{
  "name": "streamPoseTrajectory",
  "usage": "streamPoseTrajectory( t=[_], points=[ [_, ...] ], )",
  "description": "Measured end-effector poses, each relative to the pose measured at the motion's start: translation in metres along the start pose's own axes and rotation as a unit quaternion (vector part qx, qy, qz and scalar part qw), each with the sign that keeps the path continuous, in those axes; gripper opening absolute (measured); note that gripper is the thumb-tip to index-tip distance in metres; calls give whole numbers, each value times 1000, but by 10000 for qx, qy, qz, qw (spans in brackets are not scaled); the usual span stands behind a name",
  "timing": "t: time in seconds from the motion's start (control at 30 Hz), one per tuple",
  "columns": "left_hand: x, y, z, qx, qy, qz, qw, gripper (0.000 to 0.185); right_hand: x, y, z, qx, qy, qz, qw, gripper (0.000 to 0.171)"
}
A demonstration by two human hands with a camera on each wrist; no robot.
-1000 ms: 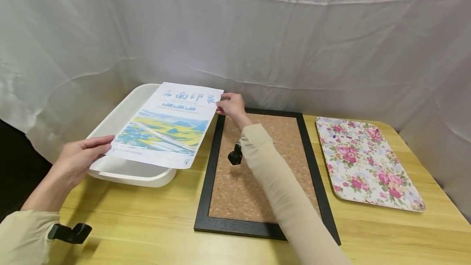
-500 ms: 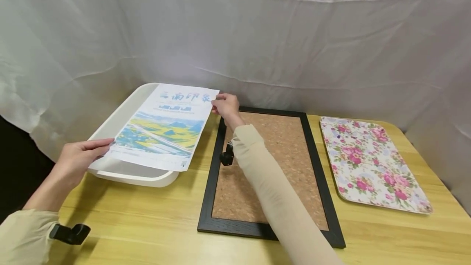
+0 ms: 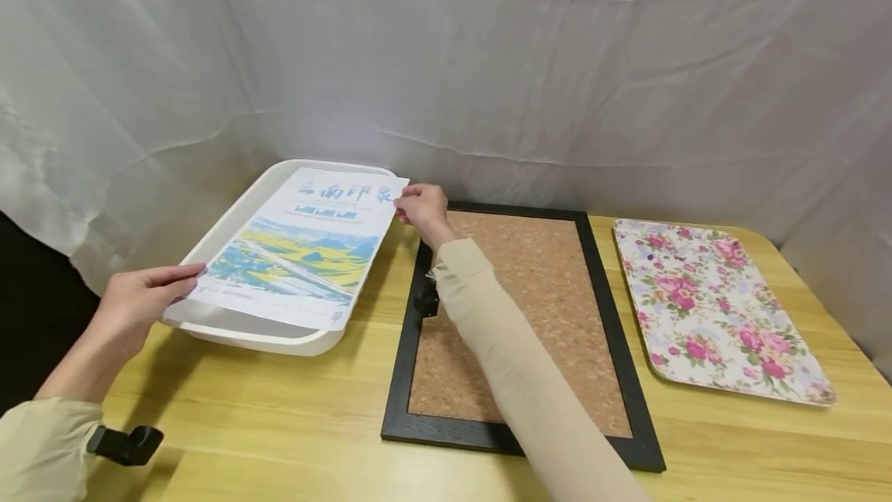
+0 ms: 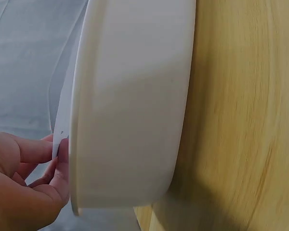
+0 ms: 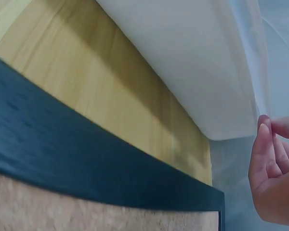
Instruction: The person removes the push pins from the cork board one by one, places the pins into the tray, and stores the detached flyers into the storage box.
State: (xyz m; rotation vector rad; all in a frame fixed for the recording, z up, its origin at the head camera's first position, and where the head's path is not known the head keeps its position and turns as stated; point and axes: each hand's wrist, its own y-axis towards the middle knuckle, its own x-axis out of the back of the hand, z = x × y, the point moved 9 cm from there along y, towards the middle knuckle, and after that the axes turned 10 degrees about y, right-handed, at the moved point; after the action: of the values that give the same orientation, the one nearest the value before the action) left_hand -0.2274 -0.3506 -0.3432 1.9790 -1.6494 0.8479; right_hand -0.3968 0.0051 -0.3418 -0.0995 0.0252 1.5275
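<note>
A printed paper poster with blue lettering and a yellow-green landscape lies over the top of a white plastic basin, covering most of its opening. My left hand pinches the poster's near left corner between thumb and fingers. At the far right corner, my right hand pinches the sheet's edge. In the left wrist view the left hand holds the paper close to the basin's rim. The right wrist view has the right hand's thumb and fingertip together on the paper's edge.
Right of the basin lies a black-framed cork board, partly under the right forearm. Farther right is a floral tray. All stand on a wooden table. A pale curtain hangs behind.
Both hands have lowered the poster and moved it slightly left, so it sits closer over the basin. The grips on its corners are the same.
</note>
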Motion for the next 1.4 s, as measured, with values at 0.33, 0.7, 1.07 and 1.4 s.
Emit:
streamPoseTrajectory(
  t=[0.33, 0.7, 1.07, 1.4],
  points=[
    [2, 1, 0, 28, 144, -40, 9999, 45, -6, 4, 3, 20, -92, -91, 9999, 27],
    [2, 2, -1, 103, 267, -54, 9996, 50, -7, 6, 5, 7, -226, -42, 9997, 26],
    [0, 5, 6, 178, 143, -153, 9996, 47, -8, 5, 3, 8, -226, 95, 9997, 25],
    [-4, 10, 9, 207, 109, -145, 9996, 47, -7, 4, 2, 90, -380, 195, 9990, 29]
  ],
)
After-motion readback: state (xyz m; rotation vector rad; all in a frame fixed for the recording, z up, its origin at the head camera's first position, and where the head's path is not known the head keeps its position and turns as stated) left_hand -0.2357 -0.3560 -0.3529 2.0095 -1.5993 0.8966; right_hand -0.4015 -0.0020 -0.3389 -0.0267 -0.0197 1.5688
